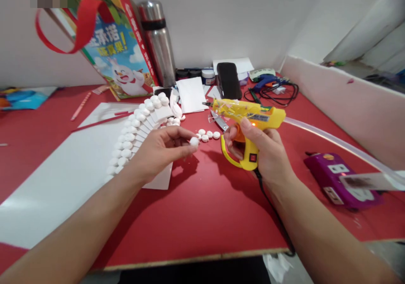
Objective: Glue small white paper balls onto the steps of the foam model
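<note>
Between the thumb and fingers of my left hand (169, 149) is a small white ball (194, 142). My right hand (262, 149) is wrapped round the handle of a yellow glue gun (249, 114), its nozzle pointing left and a clear glue stick (335, 138) trailing from its rear. Behind my left hand, rows of white round pieces (128, 145) form a curve along overlapping white strips (144, 128), partly hidden by that hand. Several loose white pieces (216, 135) lie on the red table (196, 216) between my hands.
A white board (63, 170) lies at left. Behind stand a colourful gift box (126, 64) and a steel flask (160, 47). A black phone (228, 80), white paper (191, 94) and coiled cables (284, 90) lie at the back. A purple power box (341, 178) sits at right.
</note>
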{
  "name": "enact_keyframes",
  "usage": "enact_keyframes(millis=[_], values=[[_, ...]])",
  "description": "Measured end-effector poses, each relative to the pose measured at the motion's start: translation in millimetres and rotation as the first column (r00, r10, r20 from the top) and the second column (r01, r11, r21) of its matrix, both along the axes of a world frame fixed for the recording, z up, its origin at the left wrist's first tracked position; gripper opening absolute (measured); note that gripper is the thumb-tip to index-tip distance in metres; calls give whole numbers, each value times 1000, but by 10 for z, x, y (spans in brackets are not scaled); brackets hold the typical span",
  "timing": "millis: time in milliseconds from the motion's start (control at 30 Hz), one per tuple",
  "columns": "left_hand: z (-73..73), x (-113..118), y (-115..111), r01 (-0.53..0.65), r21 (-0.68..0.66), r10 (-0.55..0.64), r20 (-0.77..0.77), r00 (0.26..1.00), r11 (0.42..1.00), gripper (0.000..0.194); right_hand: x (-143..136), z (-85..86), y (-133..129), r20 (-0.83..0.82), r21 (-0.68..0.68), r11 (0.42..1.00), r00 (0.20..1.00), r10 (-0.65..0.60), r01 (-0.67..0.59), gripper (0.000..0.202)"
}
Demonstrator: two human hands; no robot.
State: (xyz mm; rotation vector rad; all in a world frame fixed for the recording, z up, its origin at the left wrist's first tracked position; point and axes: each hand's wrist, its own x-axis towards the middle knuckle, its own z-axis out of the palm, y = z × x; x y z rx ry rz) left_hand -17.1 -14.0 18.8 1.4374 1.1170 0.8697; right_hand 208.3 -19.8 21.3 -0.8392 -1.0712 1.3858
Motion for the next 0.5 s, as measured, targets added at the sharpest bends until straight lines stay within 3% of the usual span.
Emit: enact_keyframes(millis=[67,133,200,267,367,500], values=[[-51,-53,5,-76,-101,91,153,984,992,35,-7,-21,2,-4,-13,1000,1000,10,-10,33],[-92,-90,8,-120,-108,137,169,976,987,37,-8,-39,14,1,-16,1000,1000,3,-3,32],[-98,-113,-4,-133,-11,133,26,991,991,34,-4,-47,29,22,-12,1000,1000,-17,18,34],[-69,-117,-26,-54,160,93,-248,964,986,25,0,-44,40,44,-7,999,998,-38,38,35],[-14,-74,-48,201,325,49,-623,781,924,15,0,-32,41,70,-8,999,996,-50,51,36],[-8,89,-34,385,345,69,-815,576,856,17,-3,-21,28,82,-13,999,995,-51,52,35]])
